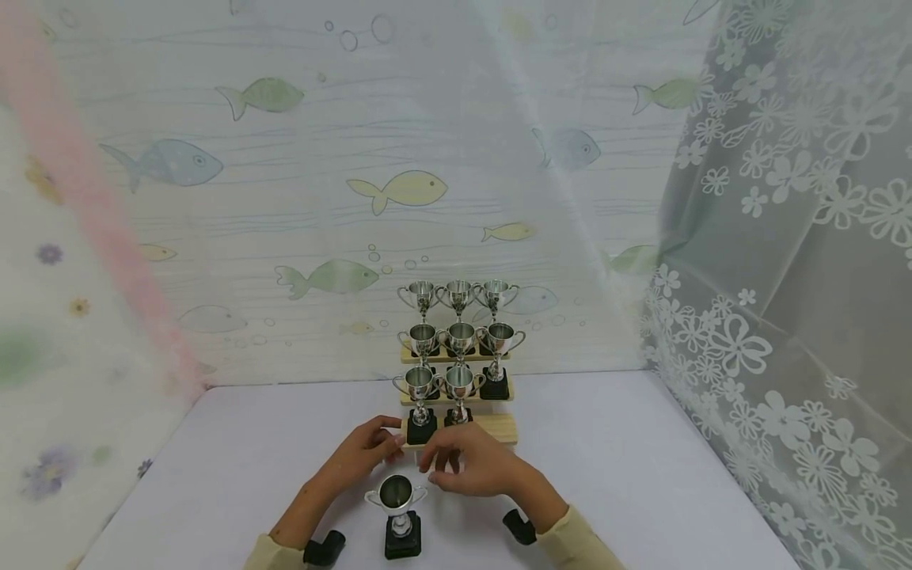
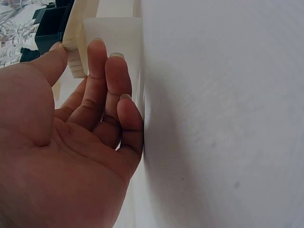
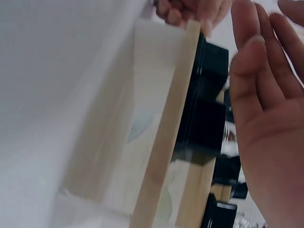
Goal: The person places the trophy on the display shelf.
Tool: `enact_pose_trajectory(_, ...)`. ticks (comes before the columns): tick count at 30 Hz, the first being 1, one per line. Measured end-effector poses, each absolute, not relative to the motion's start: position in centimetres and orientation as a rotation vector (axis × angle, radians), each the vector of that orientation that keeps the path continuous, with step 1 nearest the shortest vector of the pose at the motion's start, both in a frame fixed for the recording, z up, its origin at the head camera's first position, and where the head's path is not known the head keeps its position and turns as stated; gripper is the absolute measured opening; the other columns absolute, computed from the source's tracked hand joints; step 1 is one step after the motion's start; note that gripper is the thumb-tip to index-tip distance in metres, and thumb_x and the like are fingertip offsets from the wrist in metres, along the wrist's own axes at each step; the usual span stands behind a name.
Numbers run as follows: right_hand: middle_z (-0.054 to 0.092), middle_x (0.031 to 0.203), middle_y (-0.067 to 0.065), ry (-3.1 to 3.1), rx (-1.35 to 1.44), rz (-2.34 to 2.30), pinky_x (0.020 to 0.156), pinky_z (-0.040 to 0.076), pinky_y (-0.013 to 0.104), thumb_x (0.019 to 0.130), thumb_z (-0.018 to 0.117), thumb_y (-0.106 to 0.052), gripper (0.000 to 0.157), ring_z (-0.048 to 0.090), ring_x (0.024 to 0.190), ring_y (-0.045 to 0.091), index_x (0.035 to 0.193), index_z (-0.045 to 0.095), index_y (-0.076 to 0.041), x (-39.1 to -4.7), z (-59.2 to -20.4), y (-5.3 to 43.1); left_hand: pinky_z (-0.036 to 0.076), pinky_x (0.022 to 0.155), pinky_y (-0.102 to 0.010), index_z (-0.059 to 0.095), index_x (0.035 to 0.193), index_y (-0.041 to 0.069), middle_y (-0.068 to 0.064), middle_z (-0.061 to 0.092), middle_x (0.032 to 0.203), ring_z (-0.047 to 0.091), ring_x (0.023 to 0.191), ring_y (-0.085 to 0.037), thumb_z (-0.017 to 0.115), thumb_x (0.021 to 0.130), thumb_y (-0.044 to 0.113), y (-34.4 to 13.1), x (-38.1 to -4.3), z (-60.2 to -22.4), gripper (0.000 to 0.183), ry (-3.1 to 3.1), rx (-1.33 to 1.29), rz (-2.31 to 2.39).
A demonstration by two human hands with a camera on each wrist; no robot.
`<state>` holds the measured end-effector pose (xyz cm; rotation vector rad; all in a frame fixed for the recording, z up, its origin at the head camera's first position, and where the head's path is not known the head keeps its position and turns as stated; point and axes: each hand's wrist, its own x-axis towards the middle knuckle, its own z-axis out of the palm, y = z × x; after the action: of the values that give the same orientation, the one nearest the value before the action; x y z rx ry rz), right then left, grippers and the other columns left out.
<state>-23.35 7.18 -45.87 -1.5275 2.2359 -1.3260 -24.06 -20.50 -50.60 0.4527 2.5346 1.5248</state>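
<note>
A stepped wooden display stand [image 1: 502,428] carries several small silver trophy cups on black bases, in three rows. On its lowest board are two trophies, a left one [image 1: 420,388] and one beside it [image 1: 459,386]; bare wood shows at that board's right end. My left hand [image 1: 366,453] pinches the left end of this board, thumb on top and fingers below, as the left wrist view shows. My right hand [image 1: 476,461] hovers in front of the board, fingers loosely bent and holding nothing. Nearer to me, a single trophy [image 1: 400,514] stands upright on the table between my forearms.
The white table [image 1: 606,475] extends to both sides of the stand. Behind it hangs a curtain with fish drawings [image 1: 413,190]. A lace-flowered sheer curtain [image 1: 784,356] borders the right side, and a flower-printed one [image 1: 50,332] the left.
</note>
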Motion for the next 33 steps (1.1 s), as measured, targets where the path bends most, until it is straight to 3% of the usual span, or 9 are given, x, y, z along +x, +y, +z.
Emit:
enact_pose_trajectory(5, 0.072, 0.112, -0.001, 2.14, -1.588, -1.181, 0.075, 0.058, 0.024, 0.092, 0.081, -0.01, 0.032, 0.069, 0.092, 0.0, 0.121, 0.07, -0.013, -22.7, -46.3, 6.1, 0.054, 0.078, -0.03, 0.054, 0.143, -0.004, -0.007, 0.074, 0.096, 0.069, 0.089, -0.022, 0.063, 0.107, 0.027, -20.5, -24.1, -50.6, 0.048, 2.532, 0.474, 1.535)
enact_pose_trajectory(9, 0.069, 0.101, -0.005, 2.143, -1.595, -1.15, 0.074, 0.058, 0.025, 0.09, 0.086, -0.018, 0.031, 0.068, 0.087, 0.009, 0.115, 0.069, -0.016, -22.1, -46.7, 5.2, 0.054, 0.078, -0.03, 0.054, 0.142, -0.004, -0.006, 0.074, 0.096, 0.069, 0.089, -0.021, 0.064, 0.107, 0.027, -20.5, -24.0, -50.6, 0.048, 2.535, 0.482, 1.539)
enact_pose_trajectory(14, 0.067, 0.092, -0.008, 2.176, -1.606, -1.162, 0.068, 0.055, 0.02, 0.088, 0.087, -0.017, 0.025, 0.066, 0.082, 0.018, 0.107, 0.072, -0.015, -21.7, -46.9, 4.4, 0.054, 0.079, -0.03, 0.054, 0.142, -0.004, -0.007, 0.074, 0.097, 0.07, 0.09, -0.021, 0.063, 0.107, 0.027, -20.5, -24.0, -50.5, 0.048, 2.537, 0.485, 1.541)
enact_pose_trajectory(25, 0.066, 0.089, -0.01, 2.195, -1.568, -1.184, 0.066, 0.053, 0.017, 0.089, 0.086, -0.014, 0.02, 0.058, 0.079, 0.001, 0.104, 0.074, -0.015, -21.5, -47.5, 3.8, 0.056, 0.08, -0.031, 0.055, 0.142, -0.004, -0.007, 0.074, 0.099, 0.071, 0.092, -0.022, 0.064, 0.107, 0.026, -20.5, -24.0, -50.6, 0.048, 2.526, 0.478, 1.55)
enact_pose_trajectory(33, 0.067, 0.09, -0.01, 2.191, -1.541, -1.206, 0.066, 0.051, 0.015, 0.088, 0.086, -0.01, 0.021, 0.057, 0.079, -0.001, 0.106, 0.074, -0.014, -21.3, -47.5, 3.6, 0.055, 0.079, -0.03, 0.055, 0.142, -0.004, -0.006, 0.074, 0.097, 0.07, 0.09, -0.021, 0.063, 0.107, 0.028, -20.6, -24.1, -50.6, 0.048, 2.541, 0.48, 1.533)
